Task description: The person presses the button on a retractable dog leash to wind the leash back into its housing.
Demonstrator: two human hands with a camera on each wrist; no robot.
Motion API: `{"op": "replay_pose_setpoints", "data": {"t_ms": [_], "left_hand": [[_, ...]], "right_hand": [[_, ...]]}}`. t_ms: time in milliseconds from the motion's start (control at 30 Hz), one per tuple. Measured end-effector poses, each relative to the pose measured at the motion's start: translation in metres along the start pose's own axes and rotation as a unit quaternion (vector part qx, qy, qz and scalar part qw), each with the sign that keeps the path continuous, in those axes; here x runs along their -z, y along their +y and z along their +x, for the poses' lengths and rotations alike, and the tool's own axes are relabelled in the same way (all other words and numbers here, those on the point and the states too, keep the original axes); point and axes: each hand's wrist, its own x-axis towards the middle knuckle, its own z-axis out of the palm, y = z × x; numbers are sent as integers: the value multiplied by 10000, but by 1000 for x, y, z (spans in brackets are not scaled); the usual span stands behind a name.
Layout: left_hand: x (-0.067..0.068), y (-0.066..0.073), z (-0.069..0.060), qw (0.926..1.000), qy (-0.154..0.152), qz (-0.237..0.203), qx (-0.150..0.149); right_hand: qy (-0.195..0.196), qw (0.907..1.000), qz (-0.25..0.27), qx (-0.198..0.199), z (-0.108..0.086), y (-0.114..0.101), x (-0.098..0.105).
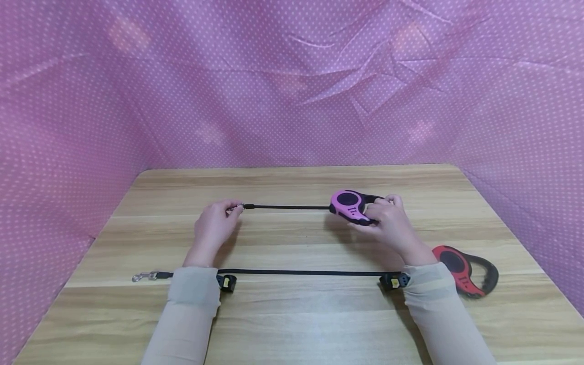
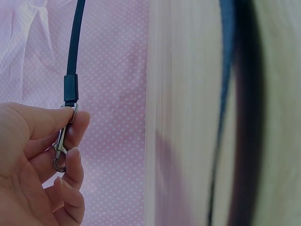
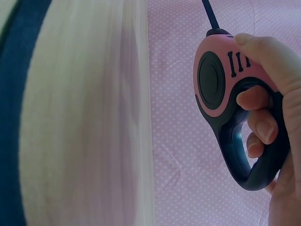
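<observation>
A pink and black retractable dog leash (image 1: 345,204) is held above the table by my right hand (image 1: 389,223). In the right wrist view, the fingers curl through the black loop handle (image 3: 235,150) and the thumb lies along the top of the casing. From its nozzle the black strap (image 1: 292,207) runs straight to the left. My left hand (image 1: 213,225) pinches the metal snap hook (image 2: 60,146) at the strap's end between thumb and forefinger. A red and black retractable leash (image 1: 464,272) lies on the table, partly hidden behind the right forearm.
The red leash's black strap (image 1: 301,272) stretches leftward across the wooden table (image 1: 292,324), under the wrists, to a metal snap hook (image 1: 145,276). Black wrist cameras sit at both cuffs. Pink dotted cloth (image 1: 292,101) hangs behind and at both sides of the table.
</observation>
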Motion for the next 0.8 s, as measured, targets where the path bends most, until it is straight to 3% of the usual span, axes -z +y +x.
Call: {"op": "replay_pose_setpoints", "data": {"t_ms": [800], "left_hand": [[-5,6,-3,9999,-59,-78,-124]], "right_hand": [[-100,9999,-62,-36,0,-3,0]]}}
